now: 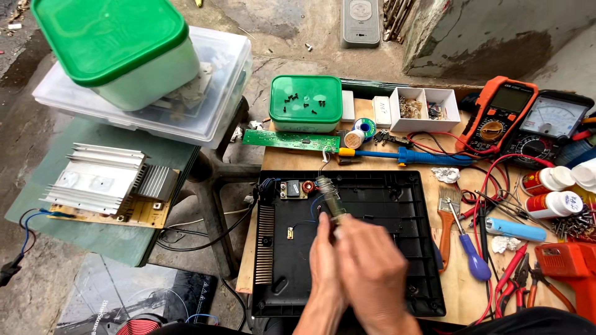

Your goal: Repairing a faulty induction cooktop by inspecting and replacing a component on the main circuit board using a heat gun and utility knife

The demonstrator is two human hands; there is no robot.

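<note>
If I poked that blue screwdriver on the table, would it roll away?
Probably a little. The blue screwdriver has a rounded handle, so it might roll sideways, but the paintbrush and red wires close beside it would likely stop it. Its metal shaft looks stiff, not bendy.

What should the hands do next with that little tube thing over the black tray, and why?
Probably lower the small clear tube toward the black plastic casing. Both hands, left hand and right hand, grip it together, its tip raised near the copper coil and small parts in the casing's corner, so bringing it down gently there seems the likely next step.
</note>
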